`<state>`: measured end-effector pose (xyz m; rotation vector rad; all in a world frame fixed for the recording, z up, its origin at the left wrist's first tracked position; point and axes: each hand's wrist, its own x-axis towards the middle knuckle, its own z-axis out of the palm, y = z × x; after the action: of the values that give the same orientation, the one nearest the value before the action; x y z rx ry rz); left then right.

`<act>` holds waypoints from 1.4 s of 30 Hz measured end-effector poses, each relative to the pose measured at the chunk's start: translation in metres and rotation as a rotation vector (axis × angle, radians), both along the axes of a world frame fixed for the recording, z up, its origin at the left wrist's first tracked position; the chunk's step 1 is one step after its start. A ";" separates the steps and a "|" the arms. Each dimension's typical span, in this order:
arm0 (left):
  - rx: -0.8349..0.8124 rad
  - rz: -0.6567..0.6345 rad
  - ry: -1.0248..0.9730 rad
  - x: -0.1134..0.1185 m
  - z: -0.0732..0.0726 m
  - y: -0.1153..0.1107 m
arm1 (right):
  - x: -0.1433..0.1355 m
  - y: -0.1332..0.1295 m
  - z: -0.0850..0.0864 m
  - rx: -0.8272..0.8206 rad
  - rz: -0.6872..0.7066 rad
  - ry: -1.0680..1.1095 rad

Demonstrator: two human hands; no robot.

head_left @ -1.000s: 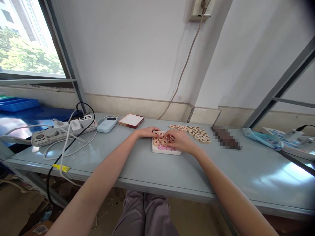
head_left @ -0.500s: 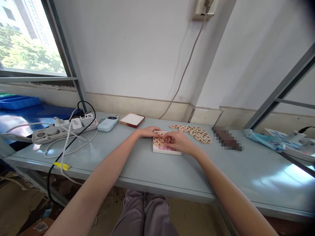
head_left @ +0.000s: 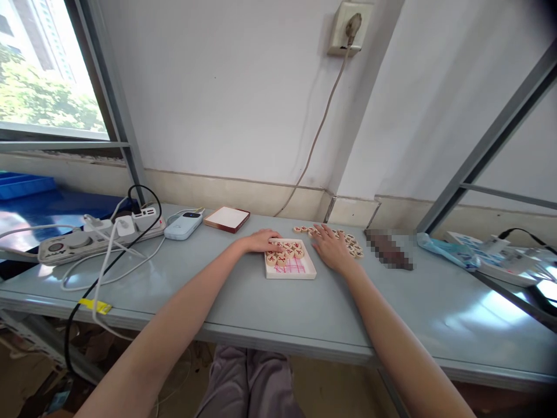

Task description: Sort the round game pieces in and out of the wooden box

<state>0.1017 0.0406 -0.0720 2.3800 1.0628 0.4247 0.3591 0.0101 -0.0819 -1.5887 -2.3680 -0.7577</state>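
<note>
There's the left hand (head_left: 261, 241) at the back left corner of the white box (head_left: 310, 268), fingers over the rim; whether they pinch it, I can't tell. Round pieces (head_left: 298, 251) fill the box's back and left, pink lines showing towards its front edge. And the right hand (head_left: 331, 248), fingers spread, lies over loose pieces (head_left: 350, 239) near the back edge of the desk (head_left: 252, 307). Left along that edge, a brown-rimmed lid (head_left: 227, 219).
</note>
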 end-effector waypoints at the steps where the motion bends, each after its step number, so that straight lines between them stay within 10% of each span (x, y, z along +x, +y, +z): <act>1: 0.006 0.003 0.017 0.001 0.000 0.000 | -0.001 -0.001 0.000 -0.006 0.006 -0.027; 15: -0.062 0.004 0.165 -0.001 0.013 -0.011 | -0.012 -0.019 0.040 -0.113 -0.002 0.417; 25: -0.049 -0.012 0.123 -0.002 0.007 -0.005 | -0.028 -0.041 0.060 -0.776 0.347 0.570; 42: -0.085 -0.016 0.087 -0.002 0.007 -0.004 | -0.034 -0.035 0.042 -0.459 0.294 0.241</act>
<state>0.0992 0.0367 -0.0654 2.3485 1.0772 0.2663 0.3249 -0.0247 -0.0397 -1.3250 -2.6216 0.0410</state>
